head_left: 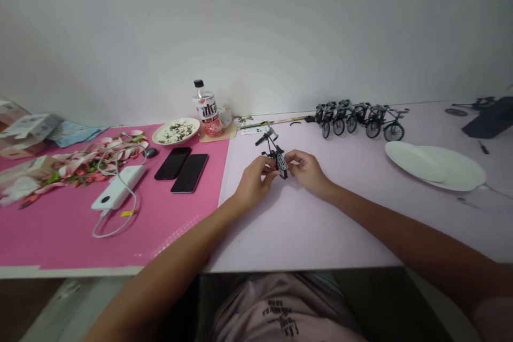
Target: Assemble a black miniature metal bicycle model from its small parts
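Note:
In the middle of the table, a black and grey toy bicycle (pixel 276 150) stands between my hands, its handlebar pointing away from me. It seems to lack wheels, though my fingers cover part of its lower side. My left hand (pixel 256 179) grips it from the left, thumb and fingers closed near the rear rack (pixel 282 163). On the other side, my right hand (pixel 306 170) has its fingertips pinched against the rear end of the bicycle. Any small part between those right fingertips is too small to make out.
Several finished toy bicycles (pixel 372 122) stand in a row at the back right. A white plate (pixel 460 168) lies right of my hands. Left are two phones (pixel 189 173), a power bank (pixel 120 187) with cable, a bowl (pixel 160 138) of small parts, a bottle (pixel 208 113) and artificial petals (pixel 88 163).

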Available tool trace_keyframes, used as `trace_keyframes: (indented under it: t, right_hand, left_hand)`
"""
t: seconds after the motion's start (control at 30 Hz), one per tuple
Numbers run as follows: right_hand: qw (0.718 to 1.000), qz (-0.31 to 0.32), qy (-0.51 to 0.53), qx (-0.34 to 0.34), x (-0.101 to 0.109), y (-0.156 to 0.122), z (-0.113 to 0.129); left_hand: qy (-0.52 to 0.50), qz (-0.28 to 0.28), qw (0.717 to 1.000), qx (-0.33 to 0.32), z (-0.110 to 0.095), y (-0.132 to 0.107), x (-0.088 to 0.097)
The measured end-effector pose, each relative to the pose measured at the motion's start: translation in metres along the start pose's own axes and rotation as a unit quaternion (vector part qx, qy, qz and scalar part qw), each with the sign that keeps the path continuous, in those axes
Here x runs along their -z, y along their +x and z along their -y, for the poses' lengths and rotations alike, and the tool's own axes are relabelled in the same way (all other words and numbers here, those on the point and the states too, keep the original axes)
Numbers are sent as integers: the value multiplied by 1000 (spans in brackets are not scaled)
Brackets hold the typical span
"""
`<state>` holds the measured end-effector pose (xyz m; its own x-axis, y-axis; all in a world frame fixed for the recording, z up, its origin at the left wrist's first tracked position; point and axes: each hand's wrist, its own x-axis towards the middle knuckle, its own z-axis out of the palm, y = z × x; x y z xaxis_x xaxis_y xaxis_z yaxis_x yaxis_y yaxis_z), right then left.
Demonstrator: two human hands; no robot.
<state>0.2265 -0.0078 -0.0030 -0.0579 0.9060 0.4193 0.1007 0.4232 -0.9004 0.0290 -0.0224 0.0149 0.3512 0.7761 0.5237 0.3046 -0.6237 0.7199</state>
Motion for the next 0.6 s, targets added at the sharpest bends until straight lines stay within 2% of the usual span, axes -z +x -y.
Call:
trace_keyframes:
  t: [0.3, 0.6]
  right_hand:
    - [1000, 16, 4, -15, 0, -1, 0]
    - [996, -37, -4, -79, -3, -6, 15]
  left_hand:
    - [17, -8, 1000, -6, 1, 0, 0]
    - [50, -41, 998, 8, 6, 2, 2]
